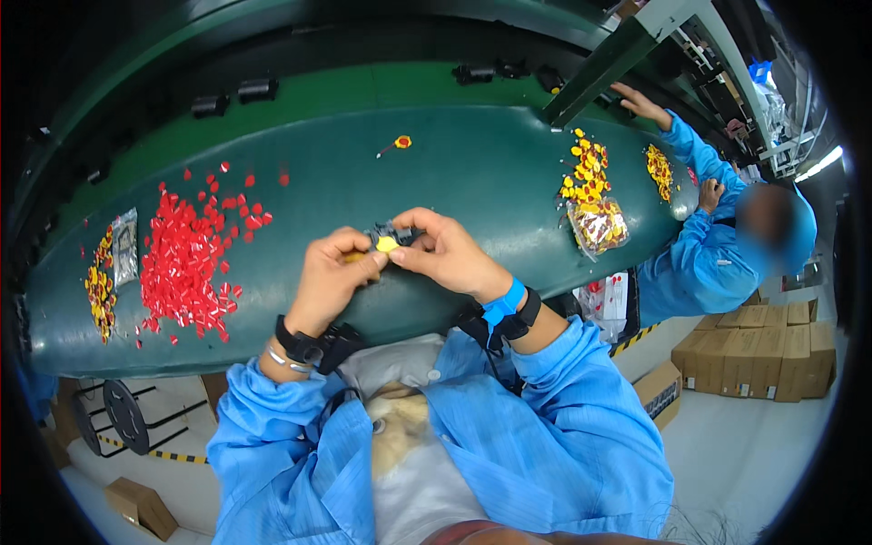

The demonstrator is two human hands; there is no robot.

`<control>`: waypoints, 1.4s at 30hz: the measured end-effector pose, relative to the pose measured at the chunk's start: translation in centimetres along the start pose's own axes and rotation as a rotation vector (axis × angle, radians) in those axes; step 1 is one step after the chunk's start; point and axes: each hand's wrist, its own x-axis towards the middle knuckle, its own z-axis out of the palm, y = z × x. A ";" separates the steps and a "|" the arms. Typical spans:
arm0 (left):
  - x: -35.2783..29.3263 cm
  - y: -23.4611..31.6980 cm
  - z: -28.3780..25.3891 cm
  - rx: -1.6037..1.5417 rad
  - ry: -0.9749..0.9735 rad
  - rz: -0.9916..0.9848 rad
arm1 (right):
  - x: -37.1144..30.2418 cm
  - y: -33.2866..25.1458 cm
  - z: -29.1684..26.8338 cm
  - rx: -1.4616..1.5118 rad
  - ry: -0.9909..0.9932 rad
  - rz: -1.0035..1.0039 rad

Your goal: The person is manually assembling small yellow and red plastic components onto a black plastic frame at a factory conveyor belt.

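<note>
Head: fingers (414, 260) pinch yellow-and-dark piece (388, 243).

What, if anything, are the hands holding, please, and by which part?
Left hand and right hand hold a dark part and yellow piece at opposite sides; exact contacts hidden.

Bare green table (495, 182) leaves room ahead of the left hand (329, 272) and right hand (451, 255), interrupted by one small yellow-and-red piece (402, 142). A wide heap of red pieces (186, 263) obstructs the left; a yellow pile (589, 171) and a stuffed clear bag (599, 227) obstruct the right, a post (603, 74) behind.
</note>
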 end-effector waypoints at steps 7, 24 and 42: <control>14.6 7.0 -4.7 1.139 0.344 0.764 | 1.5 -1.5 -5.3 -0.166 0.314 -0.044; 16.4 8.4 -7.3 1.168 0.254 0.429 | 13.5 0.3 -4.1 -1.373 0.043 -0.504; 2.5 4.6 1.1 -0.147 0.020 -0.211 | 2.1 -3.2 2.0 0.655 0.286 -0.243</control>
